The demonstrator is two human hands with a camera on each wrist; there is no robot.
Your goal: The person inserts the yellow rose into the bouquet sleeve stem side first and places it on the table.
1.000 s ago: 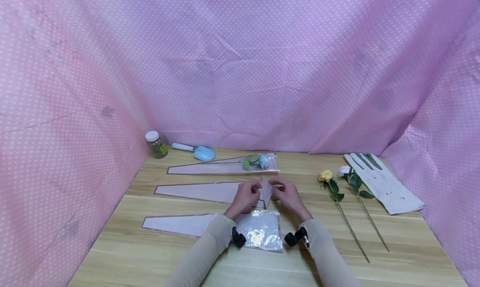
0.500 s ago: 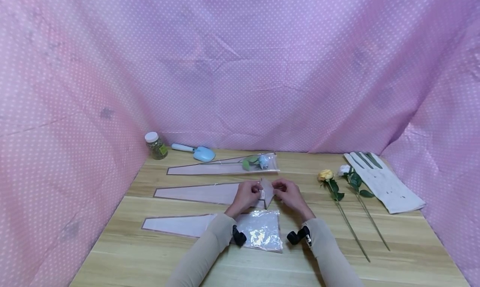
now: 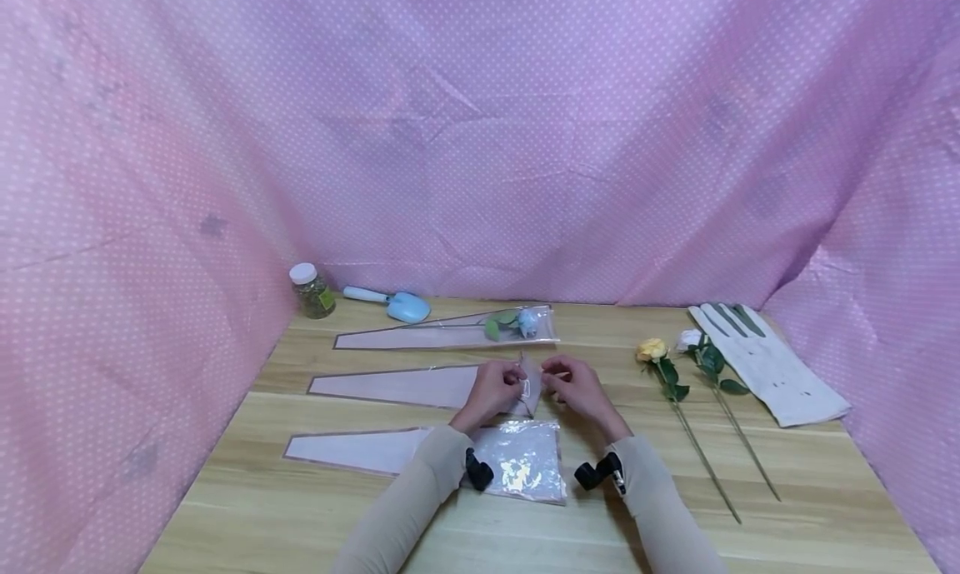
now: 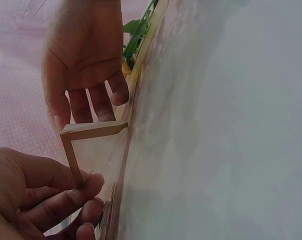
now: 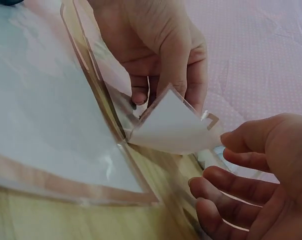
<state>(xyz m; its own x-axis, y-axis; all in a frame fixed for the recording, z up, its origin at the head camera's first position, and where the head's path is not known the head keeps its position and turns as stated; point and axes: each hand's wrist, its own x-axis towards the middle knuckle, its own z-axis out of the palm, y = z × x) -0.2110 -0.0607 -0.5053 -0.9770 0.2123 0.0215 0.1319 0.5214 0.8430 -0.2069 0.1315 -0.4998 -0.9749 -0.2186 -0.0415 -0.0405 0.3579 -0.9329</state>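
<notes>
- Work looks partway along: the far sleeve (image 3: pixel 405 337) on the table (image 3: pixel 225 507) has a blue rose (image 3: pixel 528 323) inside, its bloom at the wide right end.
- The middle sleeve (image 3: pixel 405 384), the one in hand, shows no flower, nor does the near sleeve (image 3: pixel 352 449); both seem left to fill.
- The yellow rose (image 3: pixel 670 378) and the white rose (image 3: pixel 708 361) lie loose on the right, well apart from the sleeves, and look untouched.
- The left hand (image 3: pixel 491 391) pinches the middle sleeve near its wide right end.
- The right hand (image 3: pixel 573 386) has its fingertips at the edge of that end; whether they pinch the film or only touch it, I cannot tell.
- The middle sleeve lies lengthwise between the other two, narrow end left, wide end right.
- It is thin and flat, whitish with a brownish border, and tapers leftward; between the hands its end bends up off the wood as a pale flap with clear film at the edge.
</notes>
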